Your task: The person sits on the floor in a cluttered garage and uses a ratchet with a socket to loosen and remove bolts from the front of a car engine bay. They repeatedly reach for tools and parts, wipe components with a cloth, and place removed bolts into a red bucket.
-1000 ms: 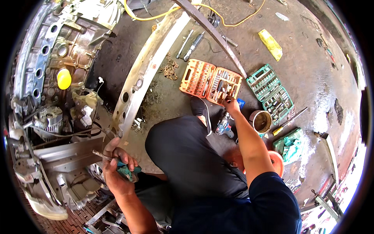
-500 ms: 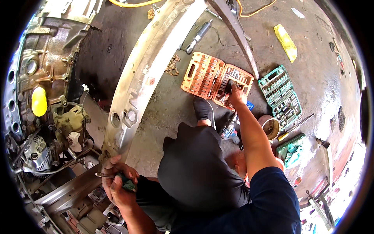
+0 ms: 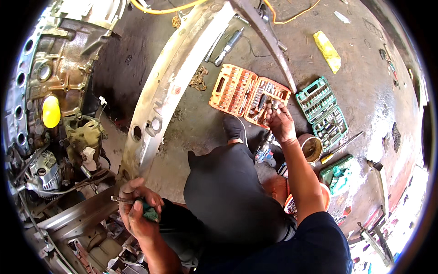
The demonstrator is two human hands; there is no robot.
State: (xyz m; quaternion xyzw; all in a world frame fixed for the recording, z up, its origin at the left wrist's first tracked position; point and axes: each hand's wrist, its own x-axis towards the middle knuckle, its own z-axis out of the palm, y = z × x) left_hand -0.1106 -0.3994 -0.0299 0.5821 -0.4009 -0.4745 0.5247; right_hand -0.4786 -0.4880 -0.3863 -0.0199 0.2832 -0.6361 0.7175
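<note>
My left hand (image 3: 139, 214) is closed at the lower left, beside the long metal frame rail. Between its fingers is a short thin metal rod, perhaps a bolt (image 3: 121, 199), and a bunched green rag (image 3: 150, 213) sits in the palm. My right hand (image 3: 281, 124) reaches over the near edge of the open orange socket case (image 3: 251, 107). Its fingertips pinch a small silver piece that looks like a socket (image 3: 275, 104). Rows of sockets fill both halves of the case, and a black-handled driver (image 3: 262, 101) lies in the right half.
A pale frame rail (image 3: 171, 86) curves across the left, near an engine block (image 3: 64, 59). Right of my hand lie a green socket case (image 3: 323, 93), a round metal ring (image 3: 311, 148) and a screwdriver (image 3: 327, 158). A cordless tool (image 3: 264, 153) rests by my shoe (image 3: 234, 127).
My right hand has drawn back and up from the orange case, with the small socket now showing in its fingertips. The left hand keeps its hold. My view has shifted slightly.
</note>
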